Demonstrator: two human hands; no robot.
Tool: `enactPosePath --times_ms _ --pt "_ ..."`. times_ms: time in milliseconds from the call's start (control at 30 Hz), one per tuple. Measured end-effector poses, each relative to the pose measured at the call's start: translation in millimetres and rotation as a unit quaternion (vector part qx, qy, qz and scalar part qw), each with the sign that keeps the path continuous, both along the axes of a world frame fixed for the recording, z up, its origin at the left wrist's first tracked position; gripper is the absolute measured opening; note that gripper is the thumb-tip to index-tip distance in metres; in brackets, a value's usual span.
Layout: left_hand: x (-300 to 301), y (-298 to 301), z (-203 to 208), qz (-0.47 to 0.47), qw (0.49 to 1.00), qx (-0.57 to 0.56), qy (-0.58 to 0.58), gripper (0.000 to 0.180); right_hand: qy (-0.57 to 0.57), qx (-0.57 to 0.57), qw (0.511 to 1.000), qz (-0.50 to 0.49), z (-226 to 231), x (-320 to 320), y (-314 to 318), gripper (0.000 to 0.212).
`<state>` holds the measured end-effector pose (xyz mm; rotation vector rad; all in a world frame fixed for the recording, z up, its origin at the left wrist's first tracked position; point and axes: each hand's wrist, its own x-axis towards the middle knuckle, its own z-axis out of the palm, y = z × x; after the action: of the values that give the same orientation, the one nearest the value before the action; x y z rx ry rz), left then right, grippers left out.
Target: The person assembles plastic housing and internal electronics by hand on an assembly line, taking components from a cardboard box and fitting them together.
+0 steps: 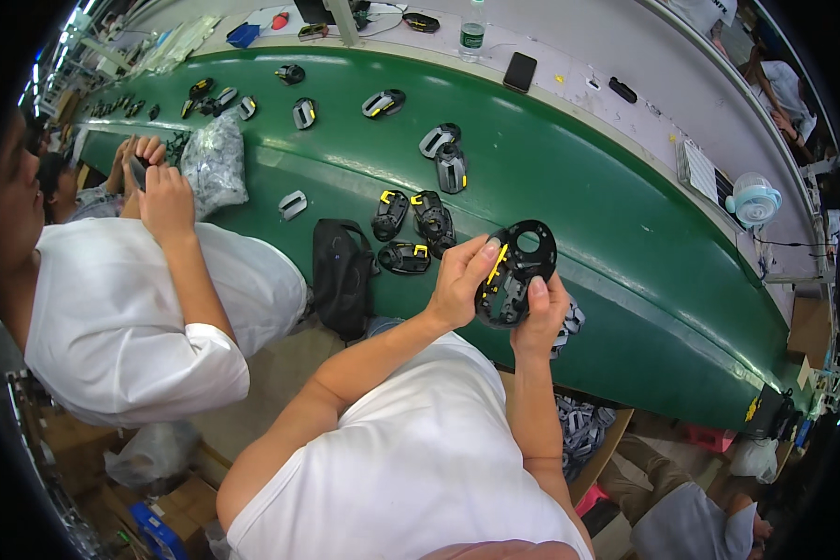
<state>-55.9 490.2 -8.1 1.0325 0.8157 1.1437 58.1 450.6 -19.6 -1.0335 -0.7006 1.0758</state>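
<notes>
Above the green work surface (pixel 616 271), I hold a black plastic housing (pixel 517 269) with a round hole at its upper end and a yellow strip along its left side. My left hand (pixel 465 280) grips its left edge, thumb at the yellow strip. On the lower right edge, my right hand (pixel 540 315) is closed with its thumb on top. Just left of my hands lie several black units with yellow tabs, one of them a black-and-yellow unit (pixel 404 258). Farther off, a grey-topped unit (pixel 451 170) touches another.
A black bag (pixel 338 280) lies at the table's near edge. To the left, a co-worker in a white shirt (pixel 149 299) works beside a clear plastic bag (pixel 215 166). Grey parts fill a box (pixel 583 434) below my right arm. A bottle (pixel 472 35) and phone (pixel 520 72) stand beyond.
</notes>
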Motion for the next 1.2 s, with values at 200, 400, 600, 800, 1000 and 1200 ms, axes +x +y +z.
enactPosePath --times_ms 200,400,600,800,1000,1200 --pt "2 8 -17 -0.002 0.999 0.033 0.020 0.039 -0.031 0.003 0.999 0.012 -1 9 1 0.034" --pt "8 6 -19 0.033 0.991 0.093 0.087 0.038 0.054 -0.033 0.998 0.027 -6 14 0 0.032" --pt "16 4 -10 0.037 0.999 0.029 0.001 0.039 0.038 0.000 0.999 -0.008 -11 10 -2 0.033" --pt "12 14 -26 0.021 0.999 0.012 0.022 0.034 0.043 -0.035 0.998 0.002 -11 11 1 0.030" --pt "7 6 -6 0.046 0.969 0.160 0.181 0.029 -0.047 -0.051 0.994 0.086 2 27 3 0.022" --pt "8 1 -2 0.064 0.956 0.215 0.190 0.028 -0.037 -0.059 0.994 0.087 13 25 5 0.020"
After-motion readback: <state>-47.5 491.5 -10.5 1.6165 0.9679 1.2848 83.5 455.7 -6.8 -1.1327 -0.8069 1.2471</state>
